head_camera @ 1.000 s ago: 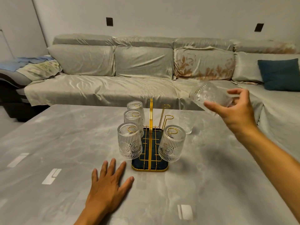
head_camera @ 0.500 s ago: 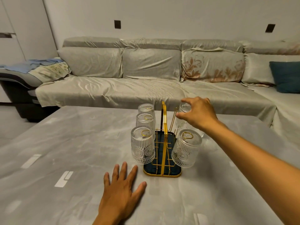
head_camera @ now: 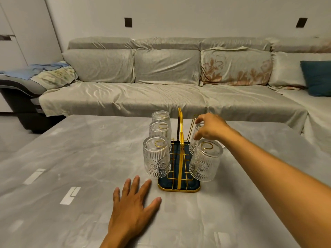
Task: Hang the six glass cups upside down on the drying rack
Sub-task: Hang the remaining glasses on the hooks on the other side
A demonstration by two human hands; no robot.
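The right hand [head_camera: 209, 128], its grip closed on the fifth cup [head_camera: 195, 140], is seating it on the rack [head_camera: 180, 140] behind the front cup [head_camera: 205, 161]; next comes letting go.

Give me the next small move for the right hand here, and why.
Probably ease the grip and lift the right hand off the middle right cup. That cup already sits upside down behind the front right cup on the rack, so it looks seated. The rear right peg is bare; the sixth cup is out of sight. The left hand lies flat on the table.
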